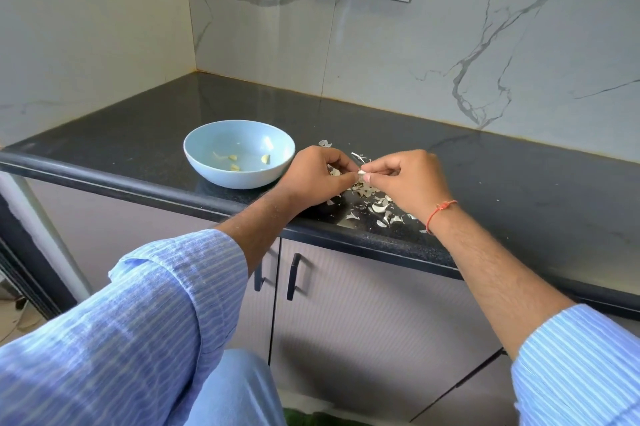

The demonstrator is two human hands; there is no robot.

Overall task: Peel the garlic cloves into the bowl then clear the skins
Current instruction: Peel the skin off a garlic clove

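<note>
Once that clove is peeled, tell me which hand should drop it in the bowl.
Left. The left hand sits right beside the blue bowl; the right hand is farther, over the garlic skins.

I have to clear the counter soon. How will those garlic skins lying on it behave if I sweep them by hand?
The garlic skins look like thin, curled flakes, so they are probably very light and may scatter or lift rather than slide together. Many are tiny scraps, likely to cling to fingers or stay behind on the dark counter. Some lie close to its front edge, so a careless sweep could drop them off.
</note>
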